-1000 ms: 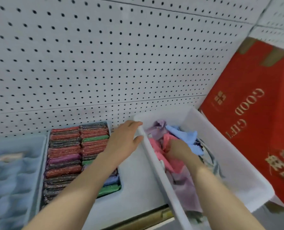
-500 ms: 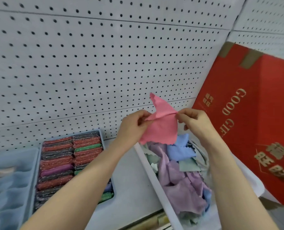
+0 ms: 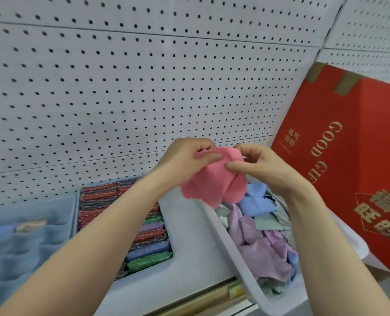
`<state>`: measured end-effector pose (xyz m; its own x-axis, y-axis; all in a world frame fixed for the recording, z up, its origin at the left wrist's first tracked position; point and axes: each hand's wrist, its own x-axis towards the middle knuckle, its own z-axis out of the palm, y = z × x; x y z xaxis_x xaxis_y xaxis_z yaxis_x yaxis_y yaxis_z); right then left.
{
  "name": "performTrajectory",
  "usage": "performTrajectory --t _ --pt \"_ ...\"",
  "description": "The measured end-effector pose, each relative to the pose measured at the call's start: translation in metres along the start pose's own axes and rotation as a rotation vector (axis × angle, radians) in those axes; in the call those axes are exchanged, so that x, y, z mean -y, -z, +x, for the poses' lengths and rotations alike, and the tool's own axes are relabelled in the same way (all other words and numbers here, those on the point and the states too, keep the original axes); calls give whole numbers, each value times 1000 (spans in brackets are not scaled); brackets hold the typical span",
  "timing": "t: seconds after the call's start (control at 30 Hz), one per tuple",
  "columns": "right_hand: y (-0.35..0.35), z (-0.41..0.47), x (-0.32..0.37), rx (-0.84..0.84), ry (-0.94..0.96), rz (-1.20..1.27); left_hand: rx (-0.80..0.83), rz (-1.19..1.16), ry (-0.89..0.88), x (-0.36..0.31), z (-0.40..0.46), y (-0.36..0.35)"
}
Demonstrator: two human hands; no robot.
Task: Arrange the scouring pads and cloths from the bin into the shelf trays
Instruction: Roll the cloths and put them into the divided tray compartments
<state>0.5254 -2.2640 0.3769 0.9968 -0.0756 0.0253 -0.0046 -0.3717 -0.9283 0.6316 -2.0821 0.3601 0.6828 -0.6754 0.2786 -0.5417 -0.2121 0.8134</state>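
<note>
A pink cloth [image 3: 208, 182] hangs above the far end of the white bin [image 3: 232, 254]. My left hand [image 3: 187, 158] pinches its upper left edge and my right hand [image 3: 260, 165] pinches its upper right edge; both hands are close together. Inside the bin lie purple cloths [image 3: 260, 242], blue cloths [image 3: 255, 201] and pale green ones. To the left, a tray [image 3: 166, 261] holds rows of glittery scouring pads [image 3: 148, 245] in red, green, purple and dark colours; my left forearm covers part of it. At the far left is a blue divided tray [image 3: 30, 242] with a beige item in one cell.
A white pegboard wall [image 3: 121, 87] rises behind the shelf. A red gift box [image 3: 353, 169] leans at the right, close to the bin. The shelf's front edge [image 3: 200, 302] with a price strip runs below.
My right hand pulled the pink cloth out of the bin and lifted it. My left hand left the bin's rim and took the cloth's other edge. The cloth is now bunched between both hands.
</note>
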Motion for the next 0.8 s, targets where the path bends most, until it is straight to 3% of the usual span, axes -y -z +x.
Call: performTrajectory --t 0.1,0.2,0.33,0.47,0.6,0.73,0.8 --pt "1 4 14 1 24 4 -129 -110 4 -9 -2 21" --pt "12 6 24 -101 45 1 -291 -194 4 -11 -4 50" --pt "25 6 34 -227 117 39 -432 -107 73 -1 -12 86" --pt "20 4 44 -244 178 153 -488 -177 165 11 -23 102" --pt "8 13 42 -214 113 351 -497 -435 258 15 -31 102" --pt "-15 42 20 -535 8 62 -620 -422 369 30 -34 82" --pt "-35 48 15 -596 48 -1 -691 -405 379 32 -33 65"
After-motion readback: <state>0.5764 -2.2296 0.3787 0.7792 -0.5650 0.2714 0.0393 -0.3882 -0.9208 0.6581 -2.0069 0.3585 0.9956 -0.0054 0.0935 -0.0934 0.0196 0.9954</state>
